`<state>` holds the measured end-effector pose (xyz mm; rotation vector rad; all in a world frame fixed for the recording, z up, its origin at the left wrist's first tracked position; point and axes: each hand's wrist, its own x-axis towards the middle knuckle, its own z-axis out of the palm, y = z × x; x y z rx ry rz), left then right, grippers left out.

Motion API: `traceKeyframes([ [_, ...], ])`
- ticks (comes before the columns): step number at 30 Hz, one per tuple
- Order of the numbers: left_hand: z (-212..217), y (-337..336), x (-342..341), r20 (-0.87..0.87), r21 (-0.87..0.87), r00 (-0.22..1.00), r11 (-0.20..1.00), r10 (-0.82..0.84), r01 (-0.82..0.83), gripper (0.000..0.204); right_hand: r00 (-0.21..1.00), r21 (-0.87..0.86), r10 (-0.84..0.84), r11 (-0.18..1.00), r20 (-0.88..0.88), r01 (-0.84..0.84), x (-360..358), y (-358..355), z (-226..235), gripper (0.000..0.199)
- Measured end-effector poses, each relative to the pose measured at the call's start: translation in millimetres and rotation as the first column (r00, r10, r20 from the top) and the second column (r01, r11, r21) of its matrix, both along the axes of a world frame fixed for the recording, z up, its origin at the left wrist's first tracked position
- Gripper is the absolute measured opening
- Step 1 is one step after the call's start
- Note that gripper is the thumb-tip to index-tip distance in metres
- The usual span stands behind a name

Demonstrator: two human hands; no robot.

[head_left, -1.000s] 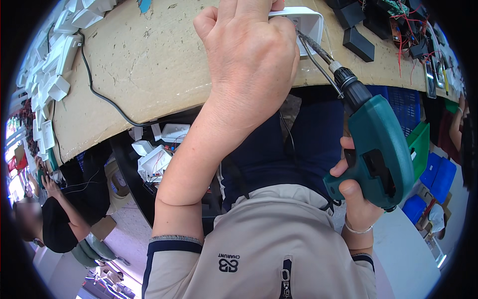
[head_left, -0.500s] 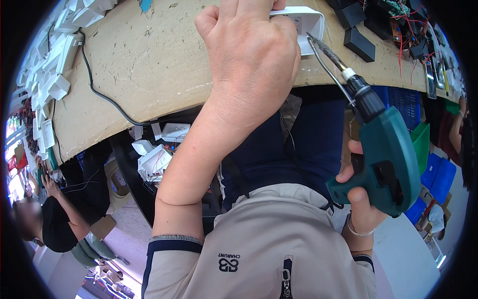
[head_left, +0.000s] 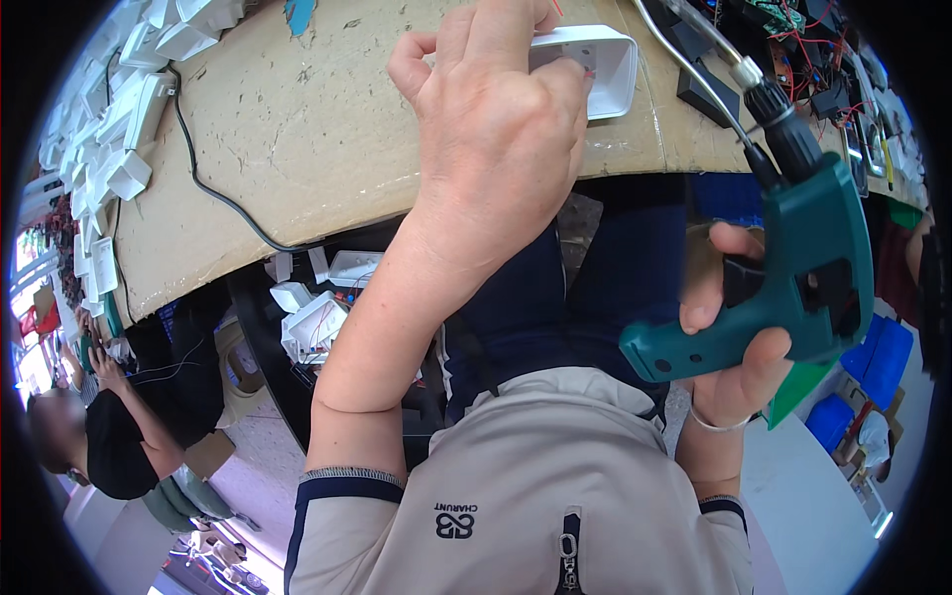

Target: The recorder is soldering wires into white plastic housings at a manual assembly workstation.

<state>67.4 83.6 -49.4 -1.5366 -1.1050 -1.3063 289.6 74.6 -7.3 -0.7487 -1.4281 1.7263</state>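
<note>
here left hand (head_left: 496, 129) presses fingers onto a white box (head_left: 595, 64) at top centre of the table (head_left: 297, 149); right hand (head_left: 734, 347) is clamped round a green drill (head_left: 793, 268) at right.

Teal drill (head_left: 793, 268), white plastic housing (head_left: 595, 64)

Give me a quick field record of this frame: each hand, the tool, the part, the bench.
left hand: pressed on the white housing, holding it on the bench
right hand: gripping the green drill by its handle
drill bit: pointing up and away, clear of the housing
bench: worn tan top, black cable across it
far left: pile of white parts
</note>
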Motion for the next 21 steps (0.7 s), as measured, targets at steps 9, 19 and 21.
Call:
traceKeyframes([
  [9,21.1,-40.2,18.4,0.037,-0.558,0.968,0.809,0.247,-0.185,0.015,0.901,-0.295,0.165,0.908,-0.402,-0.298,-36.4,26.3,-9.5,0.084],
  [19,21.7,-41.5,23.5,0.046,-0.573,0.971,0.803,0.234,-0.166,0.022,0.923,-0.244,0.237,0.917,-0.302,-0.315,-39.4,34.7,-15.6,0.075],
  [21,20.1,-40.2,23.4,0.051,-0.571,0.972,0.806,0.228,-0.159,0.021,0.931,-0.233,0.235,0.924,-0.278,-0.303,-37.3,36.7,-16.6,0.073],
])
